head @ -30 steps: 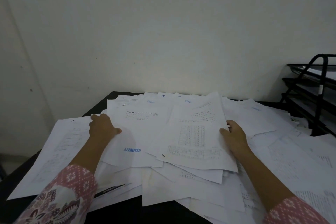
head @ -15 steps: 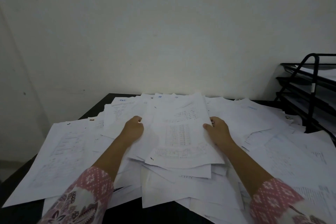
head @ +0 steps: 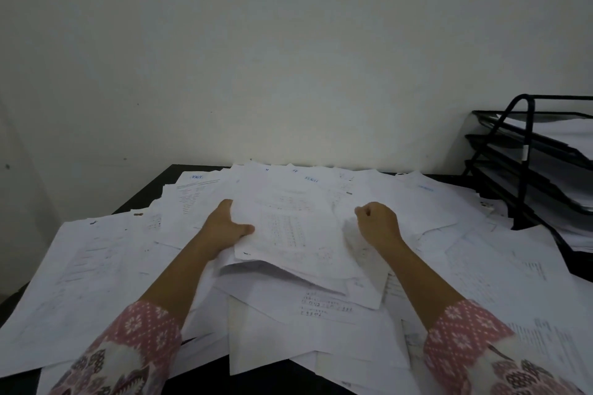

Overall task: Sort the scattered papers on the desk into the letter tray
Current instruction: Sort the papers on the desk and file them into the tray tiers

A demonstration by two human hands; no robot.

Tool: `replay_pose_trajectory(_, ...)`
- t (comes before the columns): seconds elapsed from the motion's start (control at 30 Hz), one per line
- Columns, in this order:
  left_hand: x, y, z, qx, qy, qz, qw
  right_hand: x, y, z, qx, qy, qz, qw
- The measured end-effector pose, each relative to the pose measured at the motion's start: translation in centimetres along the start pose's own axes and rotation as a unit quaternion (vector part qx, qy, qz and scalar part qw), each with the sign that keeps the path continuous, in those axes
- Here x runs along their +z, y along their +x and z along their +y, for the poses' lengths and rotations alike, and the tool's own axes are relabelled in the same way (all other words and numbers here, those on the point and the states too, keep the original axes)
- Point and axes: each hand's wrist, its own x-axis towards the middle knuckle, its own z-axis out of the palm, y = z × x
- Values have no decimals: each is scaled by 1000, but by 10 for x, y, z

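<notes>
Both your hands had drawn inward since a second earlier, closing on the middle sheaf point(head: 295, 234). Scattered papers point(head: 96, 282) covered nearly all of the black desk point(head: 256, 378). The black letter tray point(head: 519, 151), its tiers already holding sheets, stood at far right. Your left hand point(head: 224, 228) grasped the sheaf's left edge, thumb on top. Your right hand point(head: 378, 224) was curled at its right edge; whether it pinched paper was unclear.

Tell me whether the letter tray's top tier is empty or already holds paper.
Holds paper: white sheets lie in the top tier of the letter tray.
</notes>
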Motion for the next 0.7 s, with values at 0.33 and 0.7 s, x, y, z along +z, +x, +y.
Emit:
replay_pose_trajectory(0.33,-32,9,-27,-19,4,27,999,26,3,-16,49,-136,-85,986)
replay_pose_trajectory(0.7,-39,3,-27,-45,65,32,996,38,20,-56,142,-215,-154,954)
